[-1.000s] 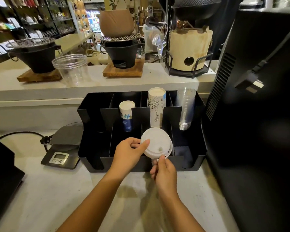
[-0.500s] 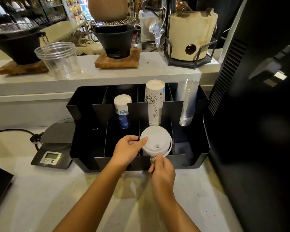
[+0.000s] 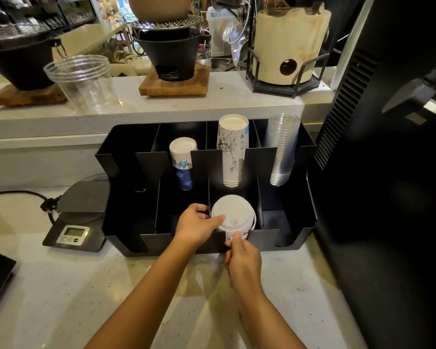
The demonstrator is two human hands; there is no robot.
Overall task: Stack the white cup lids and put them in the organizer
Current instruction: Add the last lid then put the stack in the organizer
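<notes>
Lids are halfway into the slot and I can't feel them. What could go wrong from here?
The lid stack sits tilted against the divider; it may catch on that edge and fan apart. Only the right hand pinches the bottom lids, so the lower ones could slip out. The left hand only steadies the rim.

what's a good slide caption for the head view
Both hands lower stacked white lids into a black organizer's front slot.

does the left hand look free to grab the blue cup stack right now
Probably not at once: the left hand is steadying the lids in the organizer. The blue cup stack stands one compartment back with nothing above it, so the way looks open once it lets go.
</notes>
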